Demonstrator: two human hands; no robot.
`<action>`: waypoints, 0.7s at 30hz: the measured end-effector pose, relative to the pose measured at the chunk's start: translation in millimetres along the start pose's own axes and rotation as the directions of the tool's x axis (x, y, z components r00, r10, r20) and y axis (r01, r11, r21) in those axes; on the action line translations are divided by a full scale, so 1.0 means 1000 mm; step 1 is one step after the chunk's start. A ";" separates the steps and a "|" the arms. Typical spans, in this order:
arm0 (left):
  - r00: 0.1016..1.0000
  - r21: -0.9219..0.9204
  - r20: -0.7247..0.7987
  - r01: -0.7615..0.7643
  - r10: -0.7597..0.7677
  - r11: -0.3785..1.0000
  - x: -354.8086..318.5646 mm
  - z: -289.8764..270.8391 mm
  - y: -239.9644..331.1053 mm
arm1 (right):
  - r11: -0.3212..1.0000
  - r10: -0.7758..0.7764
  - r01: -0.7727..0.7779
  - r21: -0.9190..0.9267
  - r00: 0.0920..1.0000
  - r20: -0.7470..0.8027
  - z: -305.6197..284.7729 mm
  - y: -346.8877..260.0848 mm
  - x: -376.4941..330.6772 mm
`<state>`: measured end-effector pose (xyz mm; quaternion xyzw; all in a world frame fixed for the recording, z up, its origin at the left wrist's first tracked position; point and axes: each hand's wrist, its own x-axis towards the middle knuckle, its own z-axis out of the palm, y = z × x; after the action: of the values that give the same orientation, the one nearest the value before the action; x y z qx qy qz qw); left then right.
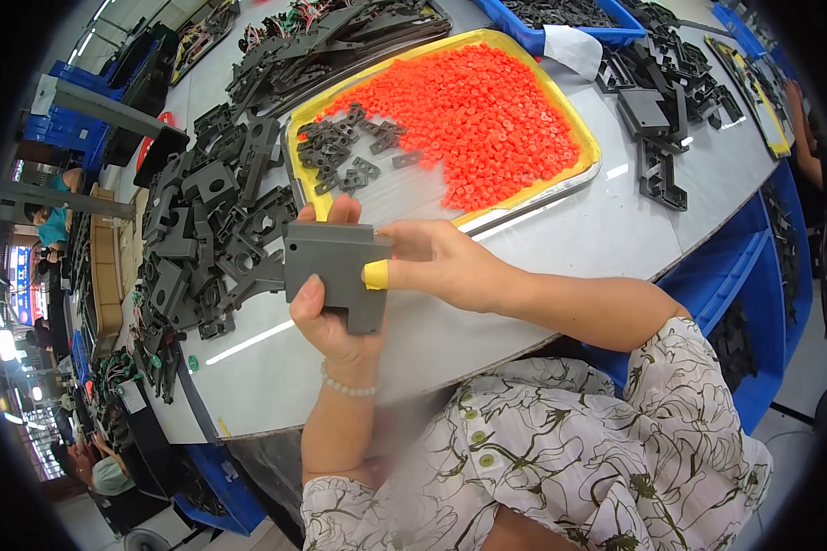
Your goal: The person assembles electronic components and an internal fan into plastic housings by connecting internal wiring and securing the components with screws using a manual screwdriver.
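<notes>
A dark grey plastic housing, blocky with a notched lower edge, is held up over the near side of the table. My left hand grips it from below and behind, its thumb on the front face. My right hand closes on the housing's right side, with yellow tape wrapped round the thumb. The fingers behind the housing are mostly hidden. Just beyond my hands lies a yellow-rimmed tray with many small orange-red caps and several small dark grey brackets.
Dark grey plastic parts are heaped on the left. More dark parts lie at the right, and longer ones at the back. A blue bin stands behind the tray. Blue crates sit below the table's right edge. Other people work at far left and right.
</notes>
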<state>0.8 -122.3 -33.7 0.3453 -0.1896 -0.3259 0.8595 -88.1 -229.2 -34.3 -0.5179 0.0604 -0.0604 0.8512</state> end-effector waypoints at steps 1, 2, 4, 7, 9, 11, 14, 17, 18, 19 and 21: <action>1.000 0.035 0.002 -0.001 0.001 0.999 0.001 0.001 -0.002 | 0.999 -0.029 0.029 0.038 1.000 0.000 -0.002 0.003 0.000; 1.000 0.036 0.002 -0.007 0.007 0.999 0.002 0.000 -0.003 | 0.999 -0.031 0.030 0.035 1.000 0.005 -0.003 0.005 0.002; 1.000 0.034 0.000 0.010 -0.010 0.999 0.006 -0.002 -0.005 | 0.999 -0.044 0.044 0.012 0.998 -0.051 -0.004 0.006 0.004; 0.997 -0.003 -0.024 0.073 -0.073 0.997 0.004 -0.004 -0.003 | 0.998 0.007 -0.013 -0.062 0.994 -0.106 -0.004 0.001 0.011; 0.995 -0.043 -0.040 0.086 -0.088 0.995 -0.003 0.001 0.007 | 0.947 -0.194 0.152 -0.283 0.973 -0.127 0.001 0.005 0.017; 0.986 -0.171 -0.019 0.161 -0.167 0.972 0.003 -0.012 0.000 | 0.968 -0.176 0.151 -0.202 0.978 -0.113 -0.005 0.005 0.010; 0.993 -0.191 -0.029 0.103 -0.111 0.976 -0.001 -0.008 -0.001 | 0.930 -0.270 0.219 -0.294 0.952 -0.143 0.002 0.011 0.002; 0.998 -0.187 0.022 0.066 -0.063 0.980 -0.012 -0.008 0.009 | 0.911 -0.287 0.232 -0.342 0.951 -0.117 0.000 0.018 -0.004; 0.997 -0.165 0.032 0.070 -0.066 0.984 -0.011 -0.008 0.009 | 0.908 -0.278 0.218 -0.357 0.952 -0.125 -0.001 0.017 -0.004; 0.997 -0.142 0.042 0.077 -0.072 0.987 -0.013 -0.010 0.011 | 0.906 -0.270 0.203 -0.372 0.953 -0.137 0.000 0.017 -0.004; 0.999 -0.104 0.028 0.036 -0.033 0.994 -0.018 -0.011 0.015 | 0.900 -0.282 0.218 -0.377 0.952 -0.123 0.003 0.021 -0.003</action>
<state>0.8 -96.6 -31.9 0.2986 -0.1774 -0.3546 0.8681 -89.5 -216.5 -51.4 -0.6607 0.0775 -0.2023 0.7187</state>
